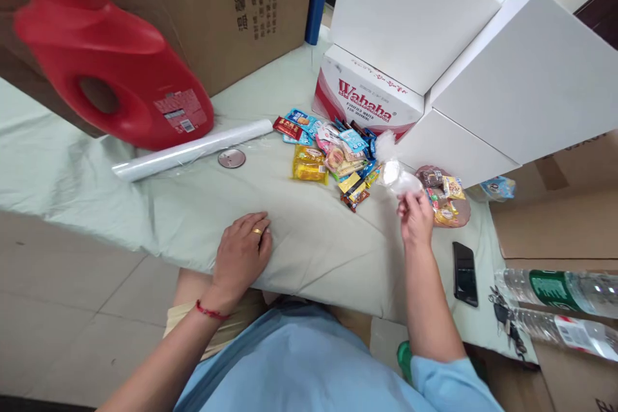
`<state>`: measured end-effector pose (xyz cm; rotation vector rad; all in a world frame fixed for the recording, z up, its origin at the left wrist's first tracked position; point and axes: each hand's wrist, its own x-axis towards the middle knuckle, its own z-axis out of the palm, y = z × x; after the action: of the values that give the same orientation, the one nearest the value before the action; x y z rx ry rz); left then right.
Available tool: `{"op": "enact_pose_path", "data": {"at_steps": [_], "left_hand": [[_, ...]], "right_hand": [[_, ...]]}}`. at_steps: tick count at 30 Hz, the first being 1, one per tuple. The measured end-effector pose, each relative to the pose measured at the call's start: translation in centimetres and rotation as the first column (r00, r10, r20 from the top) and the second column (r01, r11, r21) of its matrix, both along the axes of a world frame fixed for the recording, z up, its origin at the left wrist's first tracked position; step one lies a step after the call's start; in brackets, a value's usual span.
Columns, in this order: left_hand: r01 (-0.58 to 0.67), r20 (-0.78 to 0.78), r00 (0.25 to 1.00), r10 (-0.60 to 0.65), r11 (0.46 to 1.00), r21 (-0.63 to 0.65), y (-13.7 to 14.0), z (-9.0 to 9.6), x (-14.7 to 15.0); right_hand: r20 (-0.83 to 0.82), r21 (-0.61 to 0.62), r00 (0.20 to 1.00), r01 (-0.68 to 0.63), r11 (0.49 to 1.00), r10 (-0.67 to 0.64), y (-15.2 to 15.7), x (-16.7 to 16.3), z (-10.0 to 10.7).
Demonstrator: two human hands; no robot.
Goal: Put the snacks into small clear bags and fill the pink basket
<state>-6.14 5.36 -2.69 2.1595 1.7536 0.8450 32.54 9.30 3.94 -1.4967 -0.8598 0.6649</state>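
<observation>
My left hand [243,250] rests on the front of the pale green cloth, holding nothing, its fingers loosely laid down. My right hand [417,214] is pinched on a translucent white packet [408,185], whose exact kind I cannot make out. Left of that packet lies a heap of wrapped snacks [353,140] in several colours. A yellow snack packet [309,165] lies at the heap's left edge. Just beyond my right hand, a round brownish tray [461,217] bears several small wrapped snacks [452,188].
A red jug [140,45], a clear film roll [193,150] and a round metal disc [232,158] are to the left. Behind the snacks stands a Wahaha carton [367,90] under white boxes [386,6]. A phone [465,273], keys [505,315] and bottles [553,290] lie right.
</observation>
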Motion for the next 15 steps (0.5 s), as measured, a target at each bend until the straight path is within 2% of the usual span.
{"op": "enact_pose_path", "data": {"at_steps": [1, 2, 3, 5, 7, 10, 11, 13, 15], "left_hand": [[-0.003, 0.045, 0.999, 0.003, 1.000, -0.005, -0.1, 0.1, -0.1], [-0.012, 0.100, 0.995, 0.013, 1.000, -0.012, -0.2, 0.3, -0.1], [-0.023, 0.162, 0.986, 0.027, 0.999, -0.025, -0.4, 0.6, -0.1], [-0.029, 0.288, 0.956, 0.051, 0.996, -0.080, -1.3, 1.3, 0.3], [0.028, 0.404, 0.913, 0.050, 0.982, -0.185, -2.5, 2.3, 1.2], [0.243, 0.595, 0.804, 0.004, 0.910, -0.335, -4.3, 3.7, 3.4], [0.319, 0.662, 0.749, -0.021, 0.887, -0.333, -4.8, 4.1, 4.2], [0.427, 0.766, 0.636, -0.094, 0.869, -0.248, -5.3, 4.6, 5.6], [0.479, 0.799, 0.574, -0.177, 0.865, -0.153, -5.3, 4.9, 6.6]], "right_hand": [[-0.225, 0.009, 0.973, -0.053, 0.999, 0.053, -2.3, -0.6, -0.3], [-0.403, 0.004, 0.910, -0.104, 0.995, 0.097, -4.6, -1.4, -0.6], [-0.533, -0.005, 0.838, -0.139, 0.990, 0.115, -6.6, -2.3, -1.0], [-0.685, -0.042, 0.720, -0.190, 0.981, 0.111, -10.0, -4.1, -1.8], [-0.757, -0.073, 0.646, -0.232, 0.970, 0.098, -12.1, -5.6, -2.4], [-0.808, -0.069, 0.576, -0.304, 0.950, 0.126, -13.3, -7.0, -2.6], [-0.820, -0.062, 0.555, -0.334, 0.940, 0.143, -13.4, -7.3, -2.5], [-0.837, -0.062, 0.517, -0.413, 0.909, 0.178, -13.2, -8.2, -2.2], [-0.842, -0.077, 0.497, -0.496, 0.865, 0.210, -13.0, -9.3, -2.0]]}}
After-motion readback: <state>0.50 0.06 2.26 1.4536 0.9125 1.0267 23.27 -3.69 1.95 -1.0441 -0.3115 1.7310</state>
